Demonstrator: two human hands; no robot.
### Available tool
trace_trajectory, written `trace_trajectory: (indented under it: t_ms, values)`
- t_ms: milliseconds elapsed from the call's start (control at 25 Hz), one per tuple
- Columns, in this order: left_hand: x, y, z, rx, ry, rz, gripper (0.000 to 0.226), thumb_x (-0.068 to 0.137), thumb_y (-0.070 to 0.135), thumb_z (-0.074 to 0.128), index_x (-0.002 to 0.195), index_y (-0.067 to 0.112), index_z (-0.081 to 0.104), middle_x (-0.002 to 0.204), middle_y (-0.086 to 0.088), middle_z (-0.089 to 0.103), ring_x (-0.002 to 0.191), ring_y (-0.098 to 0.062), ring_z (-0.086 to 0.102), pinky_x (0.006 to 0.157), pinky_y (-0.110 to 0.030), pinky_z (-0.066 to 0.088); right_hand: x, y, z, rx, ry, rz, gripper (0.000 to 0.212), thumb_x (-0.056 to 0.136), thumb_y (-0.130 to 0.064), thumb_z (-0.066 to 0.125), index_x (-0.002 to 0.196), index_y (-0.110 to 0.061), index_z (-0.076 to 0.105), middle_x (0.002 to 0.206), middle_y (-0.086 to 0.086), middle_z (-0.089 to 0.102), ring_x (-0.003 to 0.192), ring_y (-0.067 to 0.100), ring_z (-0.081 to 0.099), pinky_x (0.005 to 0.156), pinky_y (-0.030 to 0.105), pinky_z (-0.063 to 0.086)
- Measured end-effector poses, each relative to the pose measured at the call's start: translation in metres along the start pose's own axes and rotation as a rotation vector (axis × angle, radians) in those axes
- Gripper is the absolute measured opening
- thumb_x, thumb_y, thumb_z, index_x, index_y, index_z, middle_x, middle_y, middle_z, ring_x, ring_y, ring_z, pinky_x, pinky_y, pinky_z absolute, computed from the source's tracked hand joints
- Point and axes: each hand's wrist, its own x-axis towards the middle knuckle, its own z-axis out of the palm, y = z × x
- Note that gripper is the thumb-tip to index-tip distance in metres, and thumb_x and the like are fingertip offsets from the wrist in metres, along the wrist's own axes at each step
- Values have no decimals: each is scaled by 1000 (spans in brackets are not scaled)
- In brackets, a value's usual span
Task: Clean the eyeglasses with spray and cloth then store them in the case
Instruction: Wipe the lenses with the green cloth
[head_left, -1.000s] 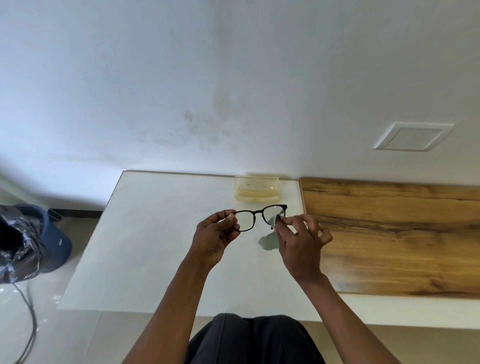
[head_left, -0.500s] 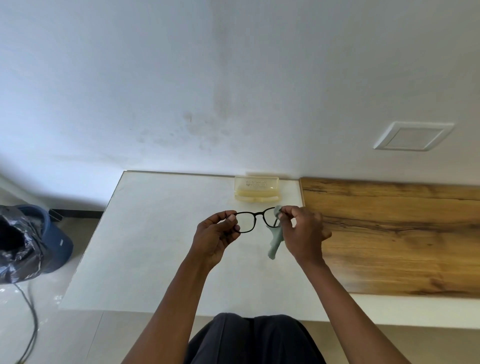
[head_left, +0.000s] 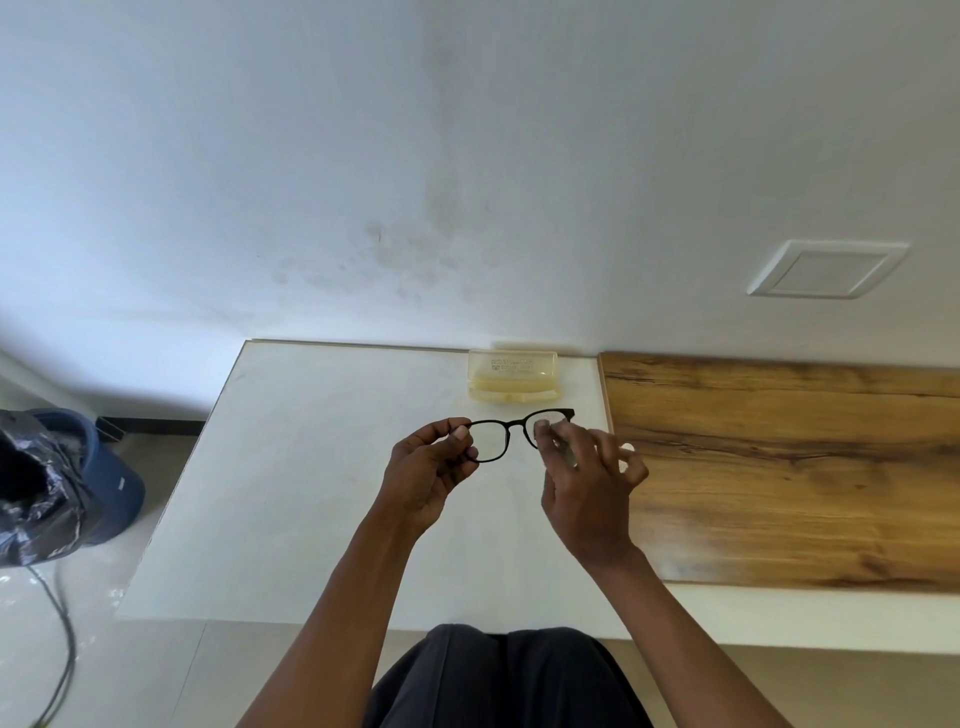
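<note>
- My left hand (head_left: 428, 467) pinches the left rim of the black-framed plastic eyeglasses (head_left: 511, 431), holding them up above the white tabletop (head_left: 311, 467).
- My right hand (head_left: 584, 478) pinches the small grey-green cleaning cloth (head_left: 563, 449) against the right lens; half a second ago the cloth hung loose below, now it is bunched in my fingers.
- I judge wiping is underway; the open pale yellow plastic case (head_left: 513, 375) waits just behind.

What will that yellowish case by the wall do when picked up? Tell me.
The case looks like thin translucent plastic, so probably light and stiff. Its lid stands open, so it may flap or snap shut when lifted. Flat-bottomed on the white table, it is unlikely to roll.
</note>
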Motion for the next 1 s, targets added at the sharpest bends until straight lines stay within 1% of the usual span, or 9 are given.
trace_trajectory:
  t_ms: [120, 240, 320, 400, 480, 600, 720, 880, 1000]
  values:
    - [1, -2, 1, 2, 13, 6, 8, 86, 2, 60, 89, 5, 66, 61, -2, 61, 58, -14, 61, 58, -22, 55, -14, -1, 6, -95, -28, -26, 45, 75, -12, 52, 119, -20, 60, 108, -1, 66, 102, 19, 44, 81, 39, 26]
    - [1, -3, -1, -8, 14, 4, 8, 87, 2, 59, 89, 5, 66, 62, -3, 61, 59, -15, 61, 58, -22, 55, -14, -2, 7, -146, -99, 84, 48, 78, -19, 40, 123, -16, 57, 112, 3, 64, 103, 22, 44, 80, 41, 31]
    - [0, -4, -1, -7, 5, 0, 8, 87, 2, 59, 91, 5, 66, 62, -3, 60, 58, -15, 61, 59, -22, 55, -9, -1, 8, -154, -122, 128, 50, 74, -19, 47, 123, -13, 56, 113, 5, 63, 102, 23, 42, 76, 41, 34]
    - [0, -4, -2, -14, 1, 0, 9, 87, 2, 58, 92, 4, 65, 62, -2, 60, 58, -15, 61, 58, -22, 55, -3, -2, 9, -161, -122, 132, 56, 68, -13, 62, 123, -13, 56, 114, 4, 63, 100, 23, 41, 76, 40, 30]
    - [0, -5, -2, -19, 7, 2, 9, 87, 1, 58, 92, 4, 66, 62, -2, 61, 58, -15, 61, 58, -22, 55, 0, -5, 10, -153, -122, 110, 60, 66, -10, 65, 125, -15, 55, 117, 2, 62, 101, 23, 40, 77, 40, 30]
    - [0, -8, 1, -18, 7, -1, 10, 87, 2, 58, 93, 4, 66, 62, -1, 62, 58, -14, 61, 57, -22, 55, -5, -9, 13, -138, -98, 39, 61, 67, -8, 55, 128, -18, 52, 119, 2, 60, 101, 23, 40, 74, 41, 37]
    - [1, -10, 0, -29, 22, -2, 11, 87, 2, 57, 94, 4, 65, 64, -1, 62, 59, -14, 61, 58, -22, 55, -16, -12, 17, -132, -121, 10, 62, 71, -10, 32, 130, -20, 48, 118, 3, 60, 104, 23, 41, 77, 40, 29]
    - [2, -9, -4, -59, 44, -6, 11, 87, 1, 57, 94, 4, 65, 64, -1, 62, 59, -14, 61, 56, -22, 54, -30, -7, 18, -143, -180, -7, 64, 67, -13, 42, 131, -19, 48, 118, 1, 61, 103, 22, 41, 77, 40, 25]
    - [2, -8, -7, -67, 43, -16, 11, 88, 0, 57, 92, 4, 66, 62, -1, 63, 57, -14, 62, 55, -22, 54, -30, -4, 17, -140, -180, 21, 62, 69, -14, 41, 130, -18, 50, 118, 1, 62, 103, 23, 41, 78, 40, 27]
